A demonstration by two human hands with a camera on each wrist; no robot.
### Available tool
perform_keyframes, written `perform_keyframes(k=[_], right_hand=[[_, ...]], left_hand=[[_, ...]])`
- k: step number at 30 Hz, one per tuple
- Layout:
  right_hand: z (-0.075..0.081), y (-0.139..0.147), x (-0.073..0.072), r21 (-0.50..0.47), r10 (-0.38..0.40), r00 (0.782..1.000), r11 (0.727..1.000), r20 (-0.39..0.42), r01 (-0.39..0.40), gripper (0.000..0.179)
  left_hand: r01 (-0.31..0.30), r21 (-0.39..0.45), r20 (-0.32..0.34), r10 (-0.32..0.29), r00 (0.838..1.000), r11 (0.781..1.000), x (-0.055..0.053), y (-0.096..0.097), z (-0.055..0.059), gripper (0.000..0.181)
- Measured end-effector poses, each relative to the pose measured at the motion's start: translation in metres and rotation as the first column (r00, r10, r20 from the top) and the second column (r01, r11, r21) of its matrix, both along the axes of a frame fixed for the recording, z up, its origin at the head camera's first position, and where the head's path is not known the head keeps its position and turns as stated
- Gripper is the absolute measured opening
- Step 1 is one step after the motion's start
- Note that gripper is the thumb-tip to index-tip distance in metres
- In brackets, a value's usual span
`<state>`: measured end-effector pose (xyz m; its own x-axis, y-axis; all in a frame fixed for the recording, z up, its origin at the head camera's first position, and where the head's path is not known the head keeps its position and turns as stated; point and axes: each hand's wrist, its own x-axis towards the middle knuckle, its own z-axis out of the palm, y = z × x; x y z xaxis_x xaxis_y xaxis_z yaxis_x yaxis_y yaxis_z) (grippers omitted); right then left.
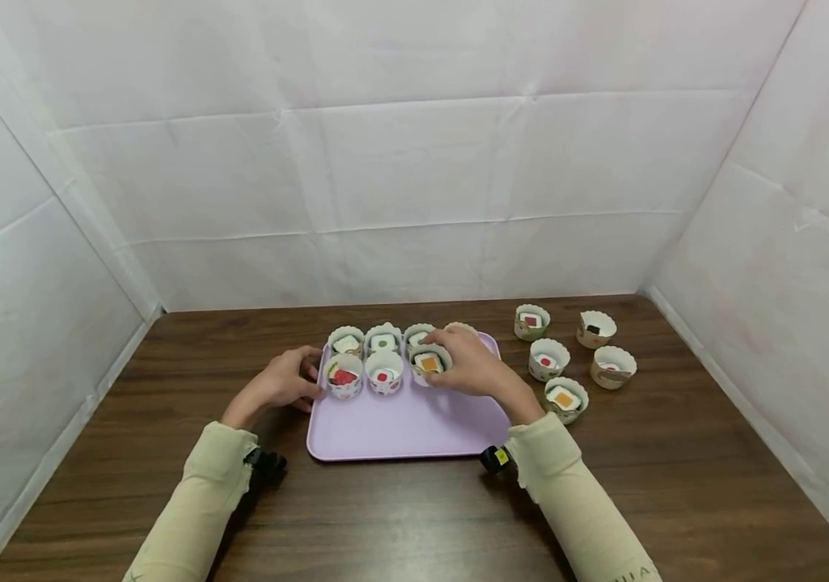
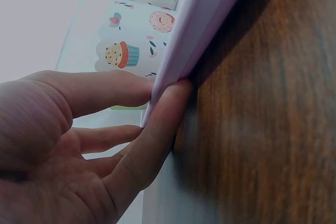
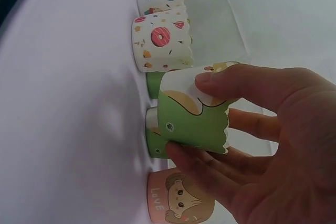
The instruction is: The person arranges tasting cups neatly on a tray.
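My right hand [image 1: 468,364] grips a green paper baking cup [image 3: 194,111] with a white-and-tan pattern, thumb on one side and fingers on the other. An orange-and-white square piece [image 1: 428,364] lies inside it. The cup is over the lilac tray [image 1: 407,428], in line with the front row; I cannot tell whether its base touches. At the tray's left edge, my left hand [image 1: 286,378] pinches the rim [image 2: 176,51] between thumb and finger. Beside the held cup stand a cup with a red-dotted white piece [image 1: 385,373] and a cup with red and yellow pieces [image 1: 344,377].
Behind them on the tray is a back row of cups [image 1: 346,343], the rightmost partly hidden by my right hand. Several more filled cups [image 1: 548,360] stand on the brown wooden table [image 1: 414,517] right of the tray. White sheeting [image 1: 399,162] encloses the back and sides.
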<state>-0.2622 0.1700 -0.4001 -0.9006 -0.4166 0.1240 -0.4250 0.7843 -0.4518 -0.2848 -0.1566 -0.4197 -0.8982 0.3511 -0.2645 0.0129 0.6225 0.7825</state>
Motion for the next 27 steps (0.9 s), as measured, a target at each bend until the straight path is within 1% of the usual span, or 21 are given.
perform_keyframes(k=[5, 10, 13, 18, 27], right_hand=[[-0.001, -0.001, 0.000, -0.014, -0.003, 1.000, 1.000, 0.026, 0.003, 0.060], [-0.005, -0.004, 0.000, -0.048, -0.022, 0.998, 0.999, 0.067, 0.025, 0.068], [-0.007, -0.004, 0.000, -0.056, -0.035, 0.996, 0.998, 0.078, 0.040, 0.071], [-0.009, -0.006, 0.000, -0.074, -0.057, 0.996, 0.995, 0.072, 0.062, 0.074], [-0.011, -0.010, 0.002, -0.064, -0.074, 0.994, 0.995, 0.076, 0.079, 0.079]], left_hand=[[0.001, -0.002, -0.004, -0.001, 1.000, 1.000, -0.001, 0.000, 0.002, 0.077], [0.004, -0.003, -0.006, -0.004, 1.000, 1.000, 0.000, 0.000, 0.003, 0.077], [0.006, -0.004, -0.002, -0.006, 1.000, 1.000, 0.001, 0.000, 0.003, 0.077], [0.004, -0.005, -0.014, -0.004, 1.000, 1.000, 0.001, 0.000, 0.003, 0.075], [0.007, 0.003, -0.014, -0.007, 1.000, 1.000, 0.001, 0.000, 0.003, 0.076]])
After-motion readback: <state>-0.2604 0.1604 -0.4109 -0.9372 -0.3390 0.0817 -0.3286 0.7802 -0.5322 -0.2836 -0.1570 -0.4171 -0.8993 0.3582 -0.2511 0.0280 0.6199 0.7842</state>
